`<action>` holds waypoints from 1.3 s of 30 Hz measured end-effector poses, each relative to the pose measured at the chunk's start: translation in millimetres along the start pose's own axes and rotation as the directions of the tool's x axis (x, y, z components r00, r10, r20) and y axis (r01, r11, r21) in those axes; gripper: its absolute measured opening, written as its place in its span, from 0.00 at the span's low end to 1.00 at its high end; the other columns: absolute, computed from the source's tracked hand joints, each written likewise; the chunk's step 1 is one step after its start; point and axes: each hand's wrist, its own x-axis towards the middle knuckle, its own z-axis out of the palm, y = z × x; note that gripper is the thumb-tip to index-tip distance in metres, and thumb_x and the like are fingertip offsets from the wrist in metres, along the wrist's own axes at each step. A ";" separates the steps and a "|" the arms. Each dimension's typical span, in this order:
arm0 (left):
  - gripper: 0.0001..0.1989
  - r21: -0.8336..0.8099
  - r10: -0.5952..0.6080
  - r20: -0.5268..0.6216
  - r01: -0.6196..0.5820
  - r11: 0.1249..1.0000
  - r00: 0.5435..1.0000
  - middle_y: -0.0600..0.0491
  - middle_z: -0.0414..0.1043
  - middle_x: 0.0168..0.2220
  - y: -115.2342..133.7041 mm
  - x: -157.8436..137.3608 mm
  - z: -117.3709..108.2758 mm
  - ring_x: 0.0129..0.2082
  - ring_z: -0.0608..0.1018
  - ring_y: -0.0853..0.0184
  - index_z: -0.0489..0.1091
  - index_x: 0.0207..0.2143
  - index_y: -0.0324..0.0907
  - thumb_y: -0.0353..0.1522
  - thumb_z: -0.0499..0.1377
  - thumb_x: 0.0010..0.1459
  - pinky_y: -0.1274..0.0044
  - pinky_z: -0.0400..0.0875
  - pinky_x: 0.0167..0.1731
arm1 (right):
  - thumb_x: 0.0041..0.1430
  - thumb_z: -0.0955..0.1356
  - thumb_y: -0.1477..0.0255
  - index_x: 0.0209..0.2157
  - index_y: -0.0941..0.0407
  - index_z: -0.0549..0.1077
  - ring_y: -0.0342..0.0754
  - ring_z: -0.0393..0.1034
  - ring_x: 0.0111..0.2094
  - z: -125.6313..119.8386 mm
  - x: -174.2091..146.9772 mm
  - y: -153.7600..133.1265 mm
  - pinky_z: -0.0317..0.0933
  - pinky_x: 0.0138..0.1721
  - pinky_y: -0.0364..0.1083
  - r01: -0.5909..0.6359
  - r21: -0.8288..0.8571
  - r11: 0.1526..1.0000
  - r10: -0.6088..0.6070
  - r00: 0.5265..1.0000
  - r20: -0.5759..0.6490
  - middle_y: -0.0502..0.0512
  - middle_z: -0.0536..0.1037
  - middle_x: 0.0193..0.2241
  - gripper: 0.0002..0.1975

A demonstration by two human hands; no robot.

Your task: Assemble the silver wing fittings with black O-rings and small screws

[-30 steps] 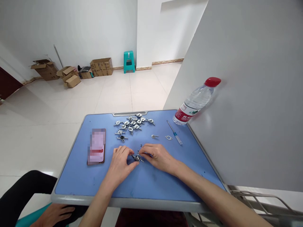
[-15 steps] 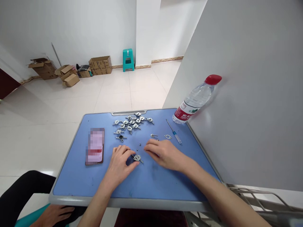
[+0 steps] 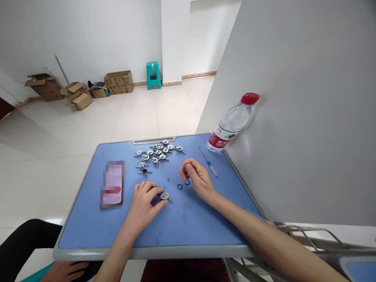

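Note:
My left hand rests on the table with thumb and forefinger closed around a small metal valve. The valve has a flat two-eared plate on top and a thin stub on its side. My right hand is to the right of it, fingers curled in above the tabletop; what they hold, if anything, is hidden. Under its fingertips lies a dark ring, with another black ring just left of it. Two tiny metal pieces, one a small screw, lie behind the valve.
Several similar metal valves are heaped at the back of the blue table. A phone lies left, a screwdriver right. A water bottle leans against the grey panel. Another person's hand shows lower left.
My right hand has moved away from the valve and its fingers have curled. Two black rings now show near it; the loose lever and flat plate are no longer visible. The left hand keeps its hold.

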 end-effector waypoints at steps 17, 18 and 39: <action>0.04 -0.028 0.018 -0.013 -0.018 0.999 1.000 0.54 0.68 0.36 -1.1 0.3 1.9 0.38 0.69 0.64 0.73 0.37 0.45 0.30 0.62 0.58 0.70 0.63 0.39 | 0.60 0.69 0.67 0.32 0.57 0.70 0.44 0.68 0.26 3.6 -18.2 -30.1 0.47 0.26 0.43 0.469 -0.745 0.475 0.329 0.690 0.645 0.52 0.76 0.28 0.08; 0.04 -0.031 0.015 -0.008 -0.015 0.999 1.000 0.54 0.68 0.37 -1.4 0.4 1.7 0.38 0.69 0.64 0.73 0.37 0.45 0.31 0.62 0.58 0.70 0.63 0.40 | 0.61 0.69 0.68 0.32 0.57 0.70 0.44 0.69 0.26 6.2 -18.6 -29.6 0.46 0.25 0.43 0.475 -0.756 0.450 0.353 0.683 0.639 0.52 0.77 0.28 0.08; 0.05 -0.040 -0.007 0.026 0.008 0.999 1.000 0.55 0.70 0.37 4.8 2.1 1.3 0.38 0.71 0.63 0.69 0.35 0.43 0.28 0.63 0.56 0.70 0.63 0.39 | 0.64 0.64 0.74 0.32 0.58 0.68 0.43 0.65 0.22 5.0 -21.7 -20.6 0.37 0.23 0.45 0.498 -0.784 0.371 0.315 0.727 0.610 0.51 0.75 0.25 0.05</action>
